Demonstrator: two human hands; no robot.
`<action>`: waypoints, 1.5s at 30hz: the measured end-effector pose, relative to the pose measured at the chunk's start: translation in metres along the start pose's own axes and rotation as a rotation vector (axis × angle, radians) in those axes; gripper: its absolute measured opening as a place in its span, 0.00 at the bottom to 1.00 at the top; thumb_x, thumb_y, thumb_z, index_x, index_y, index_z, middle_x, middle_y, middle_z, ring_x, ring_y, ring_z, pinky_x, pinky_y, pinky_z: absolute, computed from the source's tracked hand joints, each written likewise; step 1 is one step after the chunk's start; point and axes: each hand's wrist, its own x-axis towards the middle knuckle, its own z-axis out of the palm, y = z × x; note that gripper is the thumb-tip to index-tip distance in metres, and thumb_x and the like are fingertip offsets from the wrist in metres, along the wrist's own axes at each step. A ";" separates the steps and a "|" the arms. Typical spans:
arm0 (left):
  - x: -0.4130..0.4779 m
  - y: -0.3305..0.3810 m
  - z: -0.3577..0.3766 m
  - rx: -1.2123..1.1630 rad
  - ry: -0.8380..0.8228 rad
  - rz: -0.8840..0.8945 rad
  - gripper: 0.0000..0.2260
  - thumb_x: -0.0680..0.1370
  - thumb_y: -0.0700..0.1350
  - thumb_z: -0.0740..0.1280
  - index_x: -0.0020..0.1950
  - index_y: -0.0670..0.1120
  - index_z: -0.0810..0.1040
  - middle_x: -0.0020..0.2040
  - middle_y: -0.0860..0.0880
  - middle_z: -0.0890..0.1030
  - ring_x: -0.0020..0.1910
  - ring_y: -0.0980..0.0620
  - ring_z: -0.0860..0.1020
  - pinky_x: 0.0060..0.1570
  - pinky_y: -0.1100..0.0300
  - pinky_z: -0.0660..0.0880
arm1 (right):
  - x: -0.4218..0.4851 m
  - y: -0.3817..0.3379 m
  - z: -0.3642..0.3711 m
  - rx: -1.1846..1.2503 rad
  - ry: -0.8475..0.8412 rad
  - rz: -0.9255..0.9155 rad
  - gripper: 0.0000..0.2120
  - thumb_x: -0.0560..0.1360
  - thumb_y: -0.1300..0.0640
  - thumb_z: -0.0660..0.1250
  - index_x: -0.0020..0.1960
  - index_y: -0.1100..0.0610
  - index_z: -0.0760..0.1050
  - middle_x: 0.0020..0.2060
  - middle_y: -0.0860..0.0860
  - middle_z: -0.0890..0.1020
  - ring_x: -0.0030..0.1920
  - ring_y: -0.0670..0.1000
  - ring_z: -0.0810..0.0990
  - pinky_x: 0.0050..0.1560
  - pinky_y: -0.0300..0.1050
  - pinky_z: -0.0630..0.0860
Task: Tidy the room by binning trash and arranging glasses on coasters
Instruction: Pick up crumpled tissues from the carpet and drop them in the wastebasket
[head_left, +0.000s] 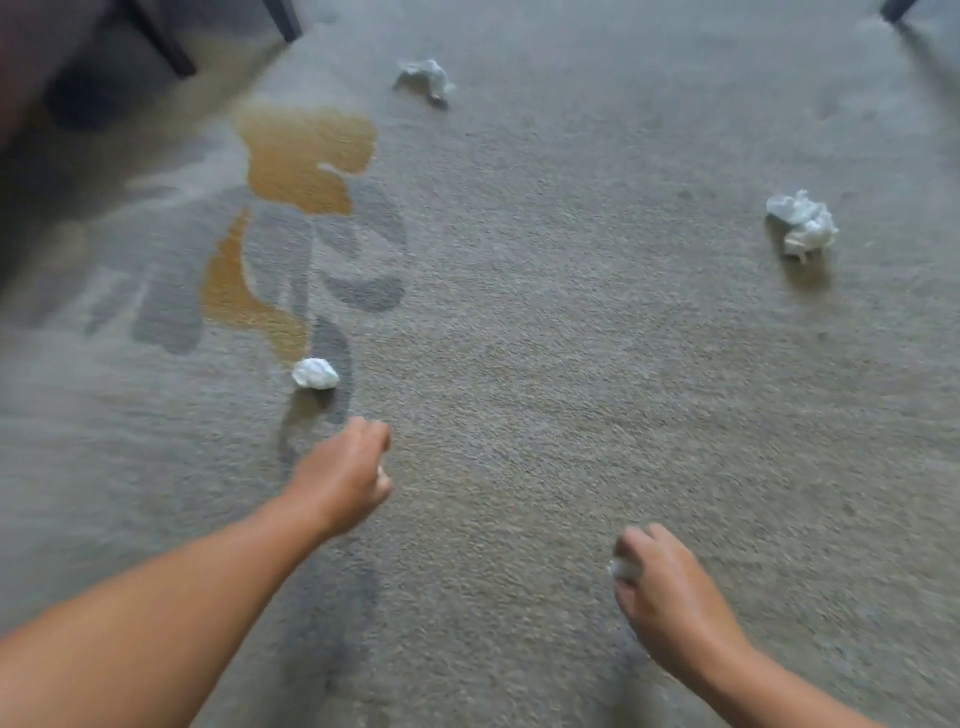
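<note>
Three crumpled white paper balls lie on the grey carpet: a small one (315, 373) just beyond my left hand, a larger one (802, 223) at the right, and a third (426, 77) far ahead. My left hand (345, 475) hovers over the carpet with fingers curled; a speck of white shows at its fingertips, but the blur hides what it is. My right hand (660, 582) is closed around a small crumpled paper (623, 569) that peeks out by the thumb.
The carpet (571, 364) has an ochre and dark grey pattern (296, 171) at the left. Dark furniture legs (166, 41) stand at the top left, and another leg (896, 9) at the top right.
</note>
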 end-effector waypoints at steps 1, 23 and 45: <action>0.005 -0.015 -0.003 -0.009 0.032 -0.053 0.10 0.75 0.46 0.65 0.55 0.47 0.72 0.55 0.44 0.73 0.51 0.40 0.77 0.45 0.51 0.72 | 0.007 -0.015 -0.001 0.026 0.015 -0.043 0.04 0.74 0.58 0.64 0.42 0.51 0.70 0.40 0.46 0.71 0.45 0.52 0.74 0.43 0.44 0.69; 0.084 -0.048 -0.046 0.017 0.021 -0.077 0.06 0.77 0.41 0.61 0.52 0.49 0.72 0.46 0.48 0.72 0.38 0.49 0.74 0.33 0.57 0.70 | 0.055 -0.102 -0.040 0.118 0.169 -0.136 0.02 0.78 0.57 0.62 0.48 0.53 0.73 0.43 0.47 0.70 0.45 0.49 0.70 0.41 0.40 0.59; -0.076 0.116 -0.415 -0.289 -0.099 0.307 0.08 0.75 0.43 0.65 0.48 0.56 0.72 0.47 0.57 0.74 0.41 0.59 0.74 0.37 0.65 0.68 | -0.037 -0.217 -0.394 0.309 0.248 0.080 0.04 0.75 0.58 0.64 0.42 0.51 0.72 0.41 0.46 0.73 0.42 0.49 0.72 0.40 0.43 0.65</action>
